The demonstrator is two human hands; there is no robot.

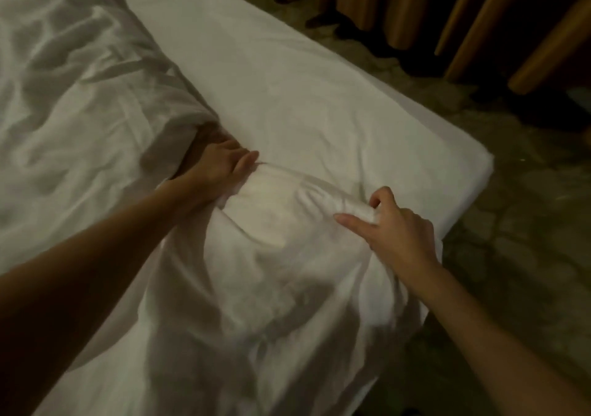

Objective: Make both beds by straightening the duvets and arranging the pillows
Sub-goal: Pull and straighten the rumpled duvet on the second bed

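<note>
A crumpled white duvet (73, 121) lies bunched over the left part of a bed, and its near end (256, 287) drapes toward me. The mattress under a smooth white sheet (303, 89) shows bare on the right. My left hand (220, 166) grips the duvet's edge where it folds up, fingers partly hidden in the cloth. My right hand (393, 223) pinches a gathered fold of the duvet's edge between thumb and fingers, with the index finger stretched out. The cloth is pulled taut between both hands. No pillow is in view.
The bed's corner (479, 166) juts out at the right over a dark patterned carpet (511, 255). Orange-brown curtains (415, 3) hang along the far wall, their folds reaching the floor. The room is dim.
</note>
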